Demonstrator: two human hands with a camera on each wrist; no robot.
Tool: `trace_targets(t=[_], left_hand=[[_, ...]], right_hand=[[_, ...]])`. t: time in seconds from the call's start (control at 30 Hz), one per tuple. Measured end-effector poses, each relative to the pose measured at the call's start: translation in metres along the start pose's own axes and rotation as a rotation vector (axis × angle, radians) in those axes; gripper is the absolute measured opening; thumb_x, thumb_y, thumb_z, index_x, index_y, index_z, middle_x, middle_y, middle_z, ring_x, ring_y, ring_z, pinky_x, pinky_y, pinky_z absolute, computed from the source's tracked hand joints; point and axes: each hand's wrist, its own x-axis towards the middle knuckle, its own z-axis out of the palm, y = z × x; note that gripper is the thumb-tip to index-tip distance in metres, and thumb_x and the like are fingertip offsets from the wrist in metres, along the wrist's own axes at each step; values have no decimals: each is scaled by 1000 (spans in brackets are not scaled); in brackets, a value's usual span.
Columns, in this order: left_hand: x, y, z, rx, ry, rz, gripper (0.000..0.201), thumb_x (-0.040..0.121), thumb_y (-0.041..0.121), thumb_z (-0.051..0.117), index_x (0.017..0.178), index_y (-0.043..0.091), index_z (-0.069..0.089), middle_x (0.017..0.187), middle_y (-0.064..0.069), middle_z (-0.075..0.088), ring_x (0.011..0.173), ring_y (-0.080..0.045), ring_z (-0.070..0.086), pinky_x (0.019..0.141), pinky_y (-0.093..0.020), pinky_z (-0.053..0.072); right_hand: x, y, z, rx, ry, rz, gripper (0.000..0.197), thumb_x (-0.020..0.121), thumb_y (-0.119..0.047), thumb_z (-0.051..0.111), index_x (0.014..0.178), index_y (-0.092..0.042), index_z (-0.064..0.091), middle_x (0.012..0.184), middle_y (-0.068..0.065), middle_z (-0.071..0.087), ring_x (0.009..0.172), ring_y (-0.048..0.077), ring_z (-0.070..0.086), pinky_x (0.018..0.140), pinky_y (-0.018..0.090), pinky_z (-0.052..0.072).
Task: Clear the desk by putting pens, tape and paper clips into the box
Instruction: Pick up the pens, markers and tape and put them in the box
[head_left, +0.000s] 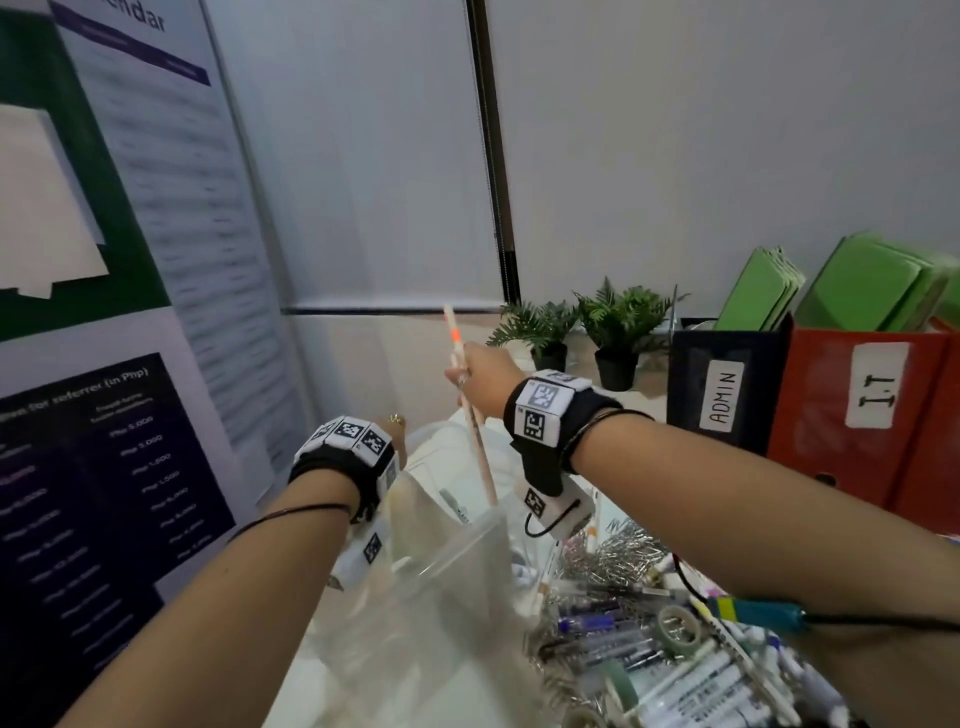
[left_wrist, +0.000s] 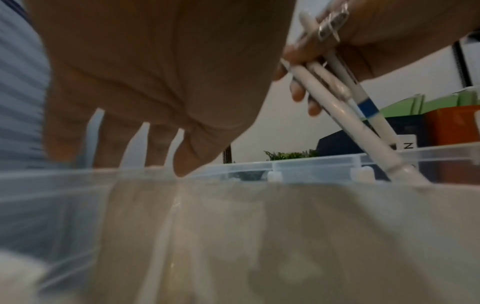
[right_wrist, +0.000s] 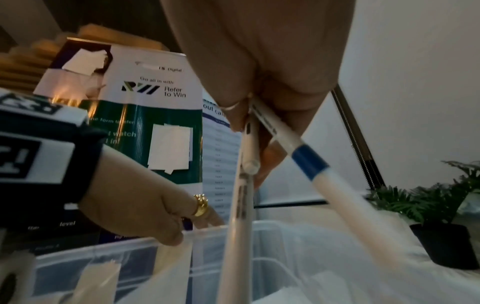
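Both my hands are over the clear plastic storage box (head_left: 457, 577). On the left, my left hand (right_wrist: 145, 214) holds the box by its rim: the right wrist view shows the thumb and the fingers with a gold ring (right_wrist: 200, 205) closed over the edge, and the left wrist view shows my fingers (left_wrist: 155, 144) hanging down behind the transparent wall. From the head view this hand is mostly hidden by the wrist band, so the grip is seen only in the wrist pictures.

More to the right, my right hand (head_left: 480, 371) is closed around a bundle of white pens (head_left: 475, 426). From the head view it looks like one thin stick with an orange band near the top. The wrist views show more: several white pens together, one with a blue band (right_wrist: 307, 162), and they cross each other between my fingers. Their lower ends go down inside the box, as the left wrist view shows, where the pens pass behind the near rim.

To the right of the box, on the desk, lie a heap of silver paper clips (head_left: 618, 551), many white and blue pens and markers (head_left: 691, 675), and a pale green roll of tape (head_left: 678, 626). Behind them stand two small green plants in black pots (head_left: 587, 332), then a dark binder labelled ADMIN (head_left: 724, 389) and a red binder labelled I.T (head_left: 852, 410).
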Motion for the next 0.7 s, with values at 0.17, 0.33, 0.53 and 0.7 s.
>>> trace_targets(t=[0.17, 0.33, 0.53, 0.7], left_hand=[[77, -26, 66, -229, -146, -76, 106, 52, 22, 51, 102, 85, -17, 111, -7, 65, 96, -27, 67, 74, -28, 54], [98, -44, 64, -196, -147, 57, 107, 56, 19, 52, 72, 79, -34, 132, -3, 57, 107, -25, 63, 88, -35, 53], [-86, 12, -41, -84, 125, 72, 63, 93, 17, 44, 150, 23, 18, 148, -11, 32, 130, -34, 42, 107, -39, 37], [-142, 43, -84, -76, 312, 214, 48, 91, 24, 52, 138, 23, 42, 137, -9, 40, 126, -29, 41, 105, -45, 39]], right_hand=[[6, 13, 24, -253, -378, 121, 17, 87, -18, 63, 92, -2, 65, 73, 8, 69, 66, 24, 69, 67, 38, 59], [7, 19, 25, -264, -454, 206, 31, 85, -26, 68, 87, 5, 68, 57, 4, 64, 52, 17, 61, 79, 36, 59], [-28, 39, -7, -143, -160, -9, 24, 89, -22, 61, 107, -6, 65, 96, 11, 70, 87, 21, 68, 82, 29, 54], [-85, 86, -46, -228, -98, 35, 19, 88, -20, 63, 103, -10, 67, 102, 7, 67, 87, 14, 58, 82, 26, 49]])
